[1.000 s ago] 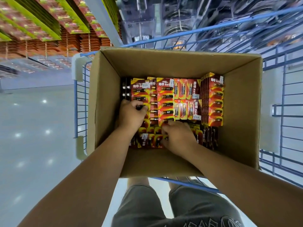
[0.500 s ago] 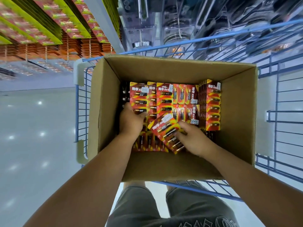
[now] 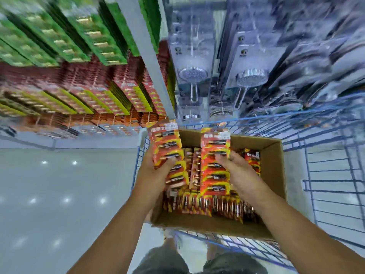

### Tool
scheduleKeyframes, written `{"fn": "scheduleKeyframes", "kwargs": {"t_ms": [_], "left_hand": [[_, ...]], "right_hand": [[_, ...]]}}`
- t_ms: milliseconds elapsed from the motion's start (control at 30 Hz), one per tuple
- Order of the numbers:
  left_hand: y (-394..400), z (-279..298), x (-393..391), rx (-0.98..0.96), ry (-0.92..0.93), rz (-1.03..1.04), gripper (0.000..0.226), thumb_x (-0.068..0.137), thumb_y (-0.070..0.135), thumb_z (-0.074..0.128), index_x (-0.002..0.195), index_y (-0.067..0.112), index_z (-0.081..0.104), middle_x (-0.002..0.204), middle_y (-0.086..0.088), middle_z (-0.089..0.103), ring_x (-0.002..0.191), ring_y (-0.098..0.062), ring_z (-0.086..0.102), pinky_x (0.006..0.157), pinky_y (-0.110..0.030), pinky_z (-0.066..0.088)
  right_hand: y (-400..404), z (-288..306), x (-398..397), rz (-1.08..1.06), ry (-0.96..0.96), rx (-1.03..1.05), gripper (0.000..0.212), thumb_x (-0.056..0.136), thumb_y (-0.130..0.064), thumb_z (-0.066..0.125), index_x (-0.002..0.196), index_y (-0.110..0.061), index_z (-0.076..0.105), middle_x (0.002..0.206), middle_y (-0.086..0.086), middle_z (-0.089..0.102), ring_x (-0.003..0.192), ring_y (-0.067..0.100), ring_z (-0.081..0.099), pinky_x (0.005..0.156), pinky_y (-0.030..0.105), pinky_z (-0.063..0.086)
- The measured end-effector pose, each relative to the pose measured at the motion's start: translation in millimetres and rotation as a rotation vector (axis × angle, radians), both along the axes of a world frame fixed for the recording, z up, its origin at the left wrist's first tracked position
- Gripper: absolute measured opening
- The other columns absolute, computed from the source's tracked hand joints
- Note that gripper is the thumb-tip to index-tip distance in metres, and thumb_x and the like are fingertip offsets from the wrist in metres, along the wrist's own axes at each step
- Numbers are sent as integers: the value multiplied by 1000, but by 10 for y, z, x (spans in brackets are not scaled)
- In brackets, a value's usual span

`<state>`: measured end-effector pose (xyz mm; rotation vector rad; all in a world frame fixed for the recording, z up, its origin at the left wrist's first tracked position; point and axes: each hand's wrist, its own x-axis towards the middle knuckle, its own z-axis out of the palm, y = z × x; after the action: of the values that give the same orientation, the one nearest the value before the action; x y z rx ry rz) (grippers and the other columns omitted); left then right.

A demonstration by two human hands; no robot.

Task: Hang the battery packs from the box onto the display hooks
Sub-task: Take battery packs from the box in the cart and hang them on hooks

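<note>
My left hand (image 3: 156, 171) grips a strip of red and yellow battery packs (image 3: 167, 149), lifted above the left side of the cardboard box (image 3: 274, 175). My right hand (image 3: 237, 171) grips a second strip of battery packs (image 3: 215, 161), held upright over the box's middle. More battery packs (image 3: 207, 206) fill the box floor. The display rack (image 3: 98, 95) at upper left carries rows of red, yellow and green battery packs hanging from hooks; the view is blurred by motion.
The box sits in a blue wire shopping cart (image 3: 325, 171). Packaged shower heads (image 3: 192, 76) hang on the rack section beyond the cart. A white upright (image 3: 142, 56) divides the two sections. Shiny pale floor (image 3: 59, 194) spreads to the left.
Both hands have risen out of the box, each lifting a strip of battery packs. The view has tilted up, so the display racks now fill the upper half.
</note>
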<state>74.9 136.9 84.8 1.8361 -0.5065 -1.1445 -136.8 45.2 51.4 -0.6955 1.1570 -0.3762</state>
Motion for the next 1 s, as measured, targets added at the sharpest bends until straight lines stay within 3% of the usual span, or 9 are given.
{"fn": "scheduleKeyframes", "kwargs": {"t_ms": [133, 267, 400, 567, 700, 800, 1000], "left_hand": [[111, 488, 369, -114, 75, 77, 28, 103, 20, 64, 130, 27, 61, 104, -2, 79, 90, -22, 79, 63, -37, 63], [388, 800, 985, -189, -3, 116, 27, 105, 30, 60, 132, 36, 59, 112, 5, 78, 98, -17, 78, 74, -38, 65], [788, 1042, 1738, -278, -38, 158, 25, 106, 30, 58, 131, 34, 61, 112, 6, 78, 98, -15, 77, 72, -30, 63], [1389, 1342, 2876, -373, -56, 152, 23, 105, 30, 61, 128, 33, 64, 113, -4, 78, 101, -28, 77, 82, -51, 63], [1840, 1671, 3750, -445, -54, 197, 18, 104, 30, 63, 121, 33, 66, 110, -3, 79, 97, -24, 78, 78, -45, 64], [2091, 1922, 4264, -489, -48, 221, 15, 104, 29, 62, 115, 36, 69, 106, -2, 80, 95, -26, 78, 79, -50, 65], [2167, 2340, 4985, -569, -59, 246, 20, 105, 24, 60, 123, 30, 67, 105, -3, 80, 92, -25, 79, 70, -42, 64]], "right_hand": [[-74, 559, 540, 41, 35, -191, 24, 97, -42, 71, 119, -34, 73, 119, 2, 77, 110, 27, 74, 98, 53, 57], [25, 1062, 1146, 93, -33, -299, 17, 105, -37, 61, 119, -33, 69, 108, -4, 80, 99, 20, 78, 84, 44, 62], [293, 1374, 1892, 79, -60, -376, 16, 105, -32, 60, 117, -29, 71, 106, 1, 81, 96, 24, 78, 87, 49, 62], [806, 1693, 3045, 52, -96, -432, 15, 106, -26, 59, 116, -22, 70, 96, 3, 81, 81, 21, 79, 61, 33, 59], [1242, 1953, 3980, 48, -124, -453, 14, 106, -24, 60, 113, -21, 71, 94, 2, 81, 80, 22, 79, 65, 37, 62], [1491, 2204, 4609, 54, -142, -476, 16, 105, -24, 60, 114, -21, 73, 96, 4, 81, 80, 24, 79, 70, 41, 61], [1605, 2657, 5372, 72, -185, -553, 14, 106, -27, 60, 111, -23, 73, 94, -3, 82, 79, 15, 79, 66, 33, 58]]}}
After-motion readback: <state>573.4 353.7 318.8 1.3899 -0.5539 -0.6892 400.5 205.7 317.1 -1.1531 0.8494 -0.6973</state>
